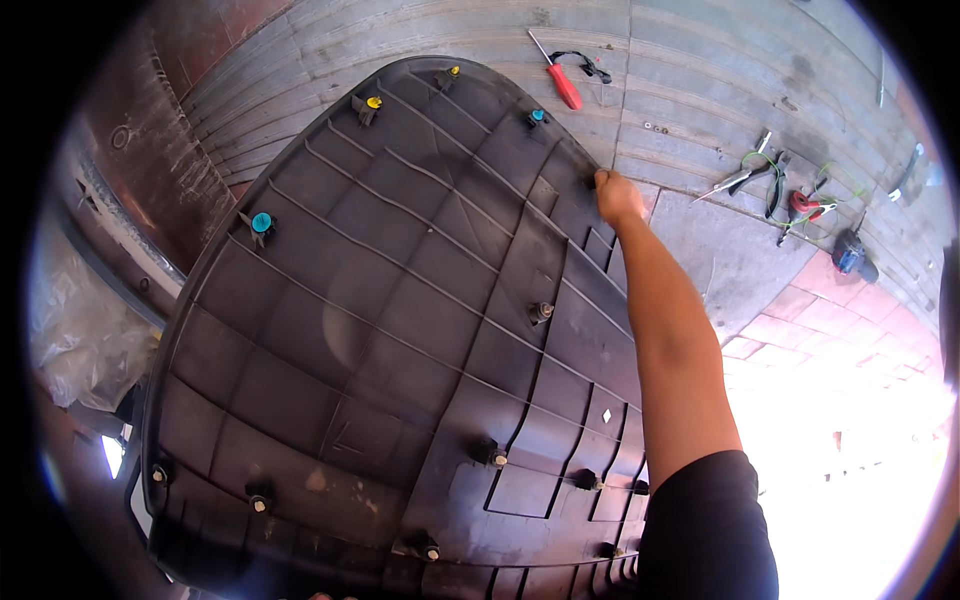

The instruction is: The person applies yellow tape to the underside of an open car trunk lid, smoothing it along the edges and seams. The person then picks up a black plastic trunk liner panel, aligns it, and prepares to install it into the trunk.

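Observation:
A large dark plastic car trim panel (400, 300) fills the middle of the view, its ribbed back side facing me. My right hand (617, 197) is closed around the panel's upper right edge, arm stretched out. Blue clips (262, 223) and yellow clips (374, 103) sit along the panel's upper rim. Several pale-tipped clips (259, 504) stand on its lower part. Of my left hand only a sliver of skin (320, 597) may show at the bottom edge; its fingers cannot be made out.
On the grey ridged floor mat (690, 60) lie a red-handled screwdriver (565, 86), a short black cable (585, 64), pliers (776, 185) and a dark blue power tool (850, 253). Vehicle bodywork (130, 245) and clear plastic wrapping (90, 330) are at left. Bright glare covers the lower right.

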